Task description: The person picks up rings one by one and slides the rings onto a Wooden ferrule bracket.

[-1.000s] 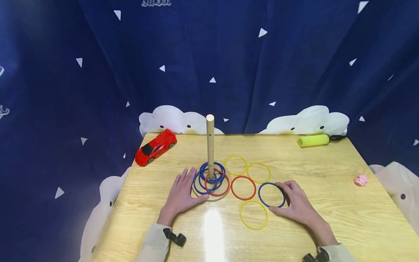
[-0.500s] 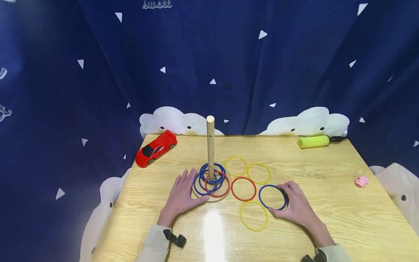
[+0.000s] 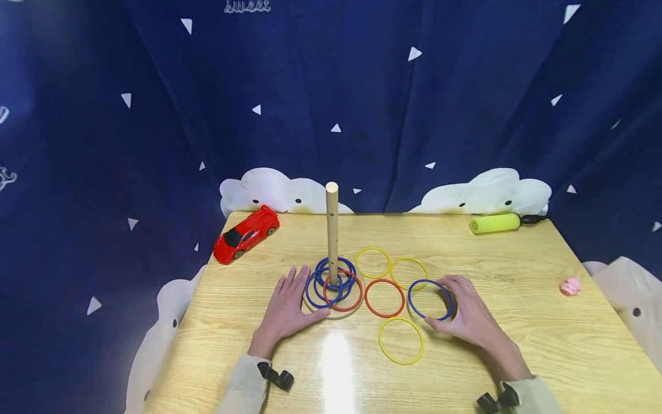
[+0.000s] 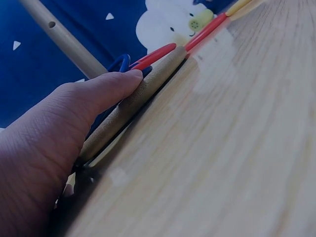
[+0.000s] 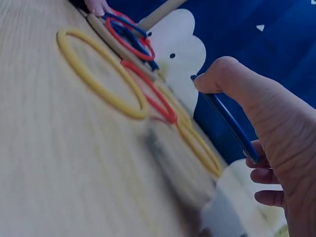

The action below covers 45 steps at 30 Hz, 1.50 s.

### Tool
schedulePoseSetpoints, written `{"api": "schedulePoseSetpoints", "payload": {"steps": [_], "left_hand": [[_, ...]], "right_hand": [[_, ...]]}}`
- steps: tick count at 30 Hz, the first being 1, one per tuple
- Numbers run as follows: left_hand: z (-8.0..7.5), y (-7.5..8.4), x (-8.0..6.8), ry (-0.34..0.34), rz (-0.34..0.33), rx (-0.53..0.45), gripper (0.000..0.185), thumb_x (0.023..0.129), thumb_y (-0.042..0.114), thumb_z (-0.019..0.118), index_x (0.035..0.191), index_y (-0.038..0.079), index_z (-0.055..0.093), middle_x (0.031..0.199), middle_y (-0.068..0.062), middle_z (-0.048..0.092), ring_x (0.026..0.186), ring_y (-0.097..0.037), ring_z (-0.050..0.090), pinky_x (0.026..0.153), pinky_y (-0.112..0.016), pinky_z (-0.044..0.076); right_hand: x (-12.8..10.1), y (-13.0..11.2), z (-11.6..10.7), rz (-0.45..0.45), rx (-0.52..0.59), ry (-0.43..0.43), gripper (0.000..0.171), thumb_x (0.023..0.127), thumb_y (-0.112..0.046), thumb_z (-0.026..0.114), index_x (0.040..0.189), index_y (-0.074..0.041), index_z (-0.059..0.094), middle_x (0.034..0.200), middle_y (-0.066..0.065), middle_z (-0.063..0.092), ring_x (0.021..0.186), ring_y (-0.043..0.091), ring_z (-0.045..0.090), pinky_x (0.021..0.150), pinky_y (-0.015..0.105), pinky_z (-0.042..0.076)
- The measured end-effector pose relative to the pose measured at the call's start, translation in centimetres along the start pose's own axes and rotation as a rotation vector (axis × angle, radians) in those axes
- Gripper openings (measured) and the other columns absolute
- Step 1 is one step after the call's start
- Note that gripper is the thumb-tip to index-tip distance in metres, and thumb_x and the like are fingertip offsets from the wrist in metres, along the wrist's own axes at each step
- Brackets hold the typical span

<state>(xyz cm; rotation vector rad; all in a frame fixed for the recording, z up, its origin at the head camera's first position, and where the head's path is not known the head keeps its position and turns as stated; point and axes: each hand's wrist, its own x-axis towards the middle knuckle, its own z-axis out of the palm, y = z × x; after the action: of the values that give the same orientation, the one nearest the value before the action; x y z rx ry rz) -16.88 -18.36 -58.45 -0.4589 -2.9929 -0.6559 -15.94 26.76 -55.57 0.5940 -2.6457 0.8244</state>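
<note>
I see the tabletop (image 3: 517, 276) bright in the head view, with a white glare strip (image 3: 338, 374) near its front; the curtain (image 3: 362, 86) is darker. Both wrist views reach me dimmer and bluish. In the left one, the near tabletop is soft. In the right one, the blue ring (image 5: 231, 121) is clearer than the smeared shadow (image 5: 170, 170); what casts it, I cannot say surely.

pink toy (image 3: 570, 286): features too small from here | sleeves (image 3: 243, 384): cut by head view's bottom edge | peg (image 3: 333, 236): top cropped, left wrist view | left hand (image 3: 287, 310): most fingers hidden, same view
</note>
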Motion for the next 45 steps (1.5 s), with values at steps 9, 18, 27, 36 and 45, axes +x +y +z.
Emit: {"api": "schedulePoseSetpoints", "payload": {"steps": [9, 18, 27, 36, 45], "left_hand": [[-0.1, 0.1, -0.1, 0.005, 0.004, -0.002, 0.121, 0.081, 0.09, 0.053, 0.169, 0.014, 0.018, 0.174, -0.003, 0.02, 0.162, -0.029, 0.011, 0.131, -0.048, 0.009], [0.0, -0.1, 0.0, 0.001, 0.003, -0.002, 0.121, 0.081, 0.091, 0.053, 0.169, 0.014, 0.018, 0.174, -0.003, 0.02, 0.162, -0.029, 0.011, 0.131, -0.048, 0.008], [0.0, -0.1, 0.0, 0.003, 0.007, 0.006, 0.121, 0.082, 0.091, 0.051, 0.169, 0.015, 0.018, 0.175, -0.002, 0.019, 0.162, -0.029, 0.011, 0.131, -0.048, 0.008], [-0.1, -0.2, 0.2, 0.005, 0.007, 0.0, 0.122, 0.081, 0.092, 0.053, 0.169, 0.014, 0.019, 0.174, -0.003, 0.02, 0.162, -0.03, 0.011, 0.131, -0.048, 0.008], [0.1, -0.1, 0.1, 0.017, 0.004, -0.008, 0.122, 0.08, 0.092, 0.054, 0.168, 0.014, 0.02, 0.174, -0.004, 0.022, 0.162, -0.029, 0.012, 0.131, -0.048, 0.009]], "right_hand": [[3.3, -2.1, -1.4, -0.053, 0.045, -0.01, 0.085, 0.063, -0.037, 0.097, 0.133, -0.005, 0.061, 0.131, 0.011, 0.059, 0.122, 0.031, 0.052, 0.096, 0.052, 0.046], [8.1, -5.0, -4.4, -0.168, 0.097, 0.034, 0.084, 0.062, -0.031, 0.095, 0.134, -0.003, 0.062, 0.133, 0.013, 0.06, 0.124, 0.032, 0.051, 0.1, 0.05, 0.043], [12.9, -8.7, -7.3, -0.296, 0.144, 0.053, 0.088, 0.061, -0.031, 0.095, 0.138, -0.005, 0.061, 0.136, 0.011, 0.06, 0.125, 0.029, 0.05, 0.103, 0.042, 0.039], [16.5, -11.8, -9.3, -0.37, 0.189, 0.052, 0.087, 0.061, -0.031, 0.094, 0.137, -0.004, 0.062, 0.137, 0.012, 0.06, 0.125, 0.029, 0.05, 0.1, 0.046, 0.041], [18.9, -13.7, -10.1, -0.429, 0.188, 0.061, 0.084, 0.061, -0.037, 0.093, 0.133, -0.004, 0.065, 0.132, 0.01, 0.062, 0.125, 0.028, 0.05, 0.102, 0.046, 0.042]]}}
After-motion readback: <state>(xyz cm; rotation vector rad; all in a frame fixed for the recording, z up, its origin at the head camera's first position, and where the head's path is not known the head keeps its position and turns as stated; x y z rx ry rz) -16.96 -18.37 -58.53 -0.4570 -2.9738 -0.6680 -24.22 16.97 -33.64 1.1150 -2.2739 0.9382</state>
